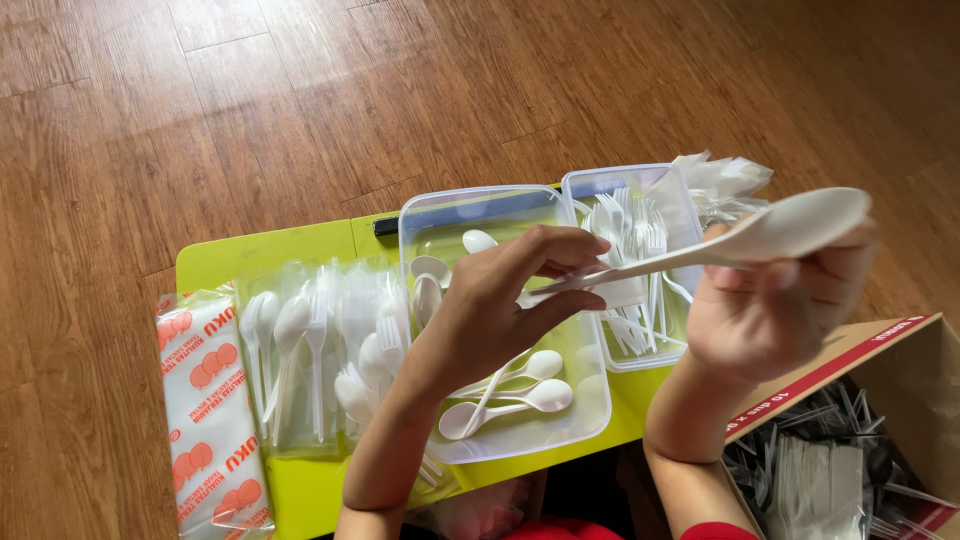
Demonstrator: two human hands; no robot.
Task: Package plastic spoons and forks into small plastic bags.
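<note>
Both hands are up over the table (215, 262), and between them runs one white plastic spoon (745, 240), lying nearly level. The right hand (770, 300) grips it near the bowl end, fingers curled tight around it, the bowl sticking out past the knuckles to the right. The left hand (500, 310) pinches the handle tip between thumb and fingertips, the other fingers loosely bent. Directly beneath the left hand sits a clear tub (585, 420) with a handful of white spoons lying loose in it. Just beyond the spoon's handle, between the two hands and a little farther away, a second clear tub (685, 195) holds white forks (635, 235), and crumpled clear wrappers (725, 175) lie behind it. To the left of the left forearm lie sealed clear packs of spoon-and-fork sets (310, 350), and farther left again a white pack with orange print (205, 400). Below the right wrist, an open cardboard box (880, 350) is stuffed with more wrapped cutlery. Wooden floor (200, 100) all around.
</note>
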